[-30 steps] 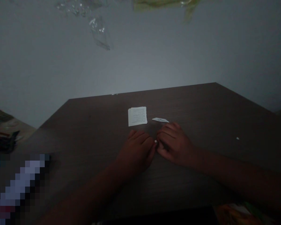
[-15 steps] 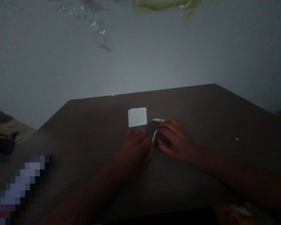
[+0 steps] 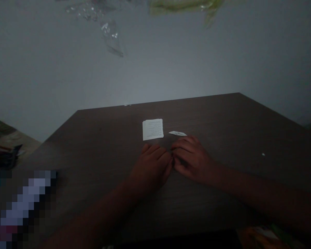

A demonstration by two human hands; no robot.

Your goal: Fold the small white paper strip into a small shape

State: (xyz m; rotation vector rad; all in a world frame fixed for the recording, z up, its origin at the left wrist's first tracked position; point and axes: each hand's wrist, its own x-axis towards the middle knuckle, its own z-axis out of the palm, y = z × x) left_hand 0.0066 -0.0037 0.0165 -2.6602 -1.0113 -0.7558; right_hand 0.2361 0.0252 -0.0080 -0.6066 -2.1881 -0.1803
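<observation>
Okay, head view, dim light. I see both hands meeting mid-table [image 3: 209,117], fingertips together or nearly so. Left hand [image 3: 151,166]: fingers curled in, back of the hand up. Right hand [image 3: 193,157]: fingers bent toward the left ones, with a narrow dark gap above the thumb. I can't tell whether either hand grips anything; the knuckles hide whatever is between the fingertips.

Paper stack [image 3: 152,129] lies flat just beyond the left hand, printed face up, edges slightly uneven. Folded paper [image 3: 177,133] is right of the stack, well short of the wall [image 3: 171,69], its near end just beside the right hand's fingers. I get one white scrap [image 3: 263,154] well off to the right. Lower left, a pixelated object [image 3: 26,200]; can't identify it.
</observation>
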